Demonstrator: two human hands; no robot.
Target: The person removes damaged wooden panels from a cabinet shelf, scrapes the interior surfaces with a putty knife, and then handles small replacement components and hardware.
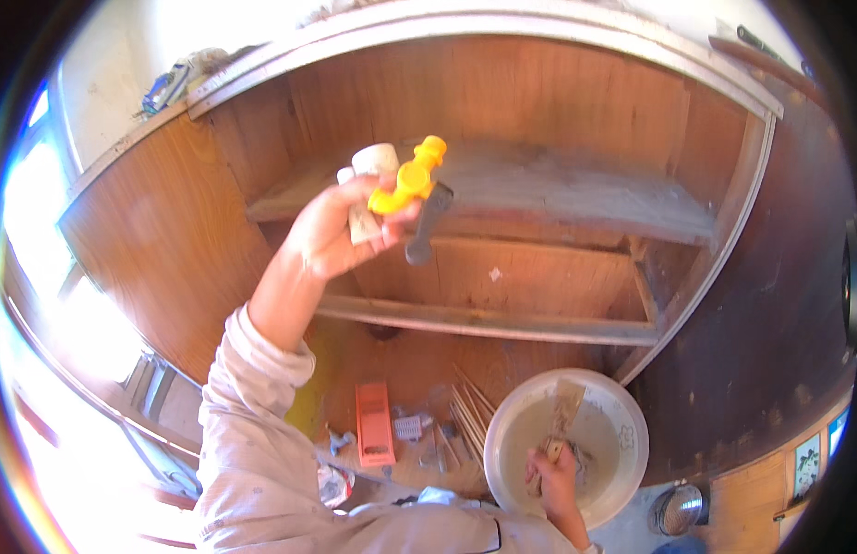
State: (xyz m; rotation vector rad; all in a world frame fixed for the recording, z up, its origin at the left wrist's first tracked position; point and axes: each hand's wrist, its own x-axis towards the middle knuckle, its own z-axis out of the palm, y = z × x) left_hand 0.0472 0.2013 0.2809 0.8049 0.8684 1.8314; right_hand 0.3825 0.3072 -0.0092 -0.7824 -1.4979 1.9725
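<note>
My left hand point(341, 222) is raised before the open cabinet, its fingers closed round several small plastic parts. The yellow plastic tap point(412, 177) sticks up at the fingertips. A dark grey lever-shaped piece point(430, 226) hangs beside it, and a white cylindrical piece point(376, 160) sits behind it. Low on the right, my right hand point(552, 475) is inside a white basin point(498, 420) of cloudy water point(521, 420). Its fingers are closed on a flat tan strip point(567, 406), whose kind I cannot make out.
The wooden cabinet point(539, 88) has a dusty shelf point(576, 189) and a lower crossbar point(502, 325). Below lie an orange slicer point(375, 425), a small grater point(408, 427), thin sticks point(467, 415) and a grey-blue fitting point(338, 439). A metal container point(680, 508) stands right of the basin.
</note>
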